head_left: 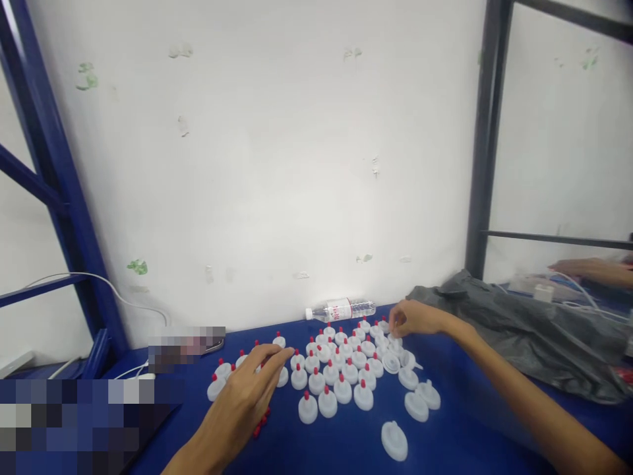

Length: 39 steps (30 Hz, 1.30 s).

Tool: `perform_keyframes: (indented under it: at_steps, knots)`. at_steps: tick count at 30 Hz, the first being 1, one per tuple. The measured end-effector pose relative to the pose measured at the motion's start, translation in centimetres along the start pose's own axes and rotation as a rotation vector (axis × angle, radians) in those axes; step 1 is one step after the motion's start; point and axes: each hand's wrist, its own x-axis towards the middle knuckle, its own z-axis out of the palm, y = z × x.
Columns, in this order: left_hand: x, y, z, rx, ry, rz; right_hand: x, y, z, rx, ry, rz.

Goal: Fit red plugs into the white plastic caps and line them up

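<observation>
Many white round caps with a narrow spout stand on the blue tabletop, most with a red tip; one red-tipped cap (307,408) is near the front of the group. My left hand (250,382) reaches over the left side of the group, thumb and fingers drawn together beside a red-tipped cap; anything between them is hidden. Under its palm lie loose red tips (260,425). At the back right, my right hand (408,318) is bent down in a pinch over the white caps without tips (391,361). What its fingertips hold cannot be made out.
A clear plastic bottle (341,309) lies against the white wall behind the caps. Grey plastic sheeting (514,336) covers the right side, with another person's hand (598,270) beyond it. Blue frame posts (74,178) rise at left; a phone (213,345) lies near a white cable (133,302).
</observation>
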Motion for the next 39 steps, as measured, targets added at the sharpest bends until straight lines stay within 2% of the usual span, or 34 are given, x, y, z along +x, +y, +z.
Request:
perform_keyframes:
  at_steps: [2, 5, 7, 9, 12, 15, 20, 25, 33, 36, 39]
  knots:
    - [0.0, 0.2, 0.0, 0.009, -0.018, -0.005, 0.0, 0.0, 0.0, 0.016, 0.032, -0.018]
    - [0.0, 0.4, 0.0, 0.024, -0.006, 0.008, -0.2, -0.9, -0.4, 0.022, 0.15, -0.024]
    - [0.1, 0.6, 0.0, 0.033, 0.034, 0.018, -0.5, -2.3, -0.4, 0.055, 0.26, -0.059]
    - [0.2, 0.9, -0.1, 0.026, 0.065, 0.022, -0.7, -4.4, 0.3, 0.11, 0.349, -0.157]
    - [0.2, 1.5, -0.2, -0.007, 0.049, 0.019, -1.3, -8.0, 2.5, 0.09, 0.359, -0.331]
    - [0.0, 2.1, -0.2, -0.049, 0.025, 0.01, -2.2, -11.2, 5.0, -0.048, 0.353, -0.549]
    - [-0.3, 3.4, -0.2, -0.14, 0.025, 0.082, -3.9, -14.4, 7.6, -0.085, 0.312, -0.675]
    - [0.1, 4.5, -0.4, -0.204, 0.028, 0.175, -4.8, -15.6, 8.6, -0.079, 0.304, -0.747]
    - [0.4, 5.2, -0.3, -0.233, 0.019, 0.156, -5.0, -15.9, 9.0, -0.054, 0.321, -0.788]
    - [0.7, 5.8, -0.1, -0.328, 0.064, 0.103, -5.0, -15.9, 9.1, -0.07, 0.331, -0.83]
    - [1.1, 6.3, 0.0, -0.455, 0.115, -0.048, -4.8, -15.8, 9.0, -0.105, 0.382, -0.91]
